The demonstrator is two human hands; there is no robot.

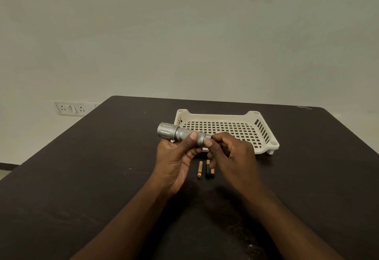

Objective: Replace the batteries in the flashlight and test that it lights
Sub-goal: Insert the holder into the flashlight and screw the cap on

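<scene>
Both my bare forearms reach up from the bottom edge and converge toward the middle, wrists raised off the surface below. My left hand is turned palm toward me, its fingers curled from underneath and the thumb pressed over the top in a firm grip. My right hand meets it from the right, thumb and first 2 fingers pinched together at the tips, the other fingers loosely curled.
</scene>
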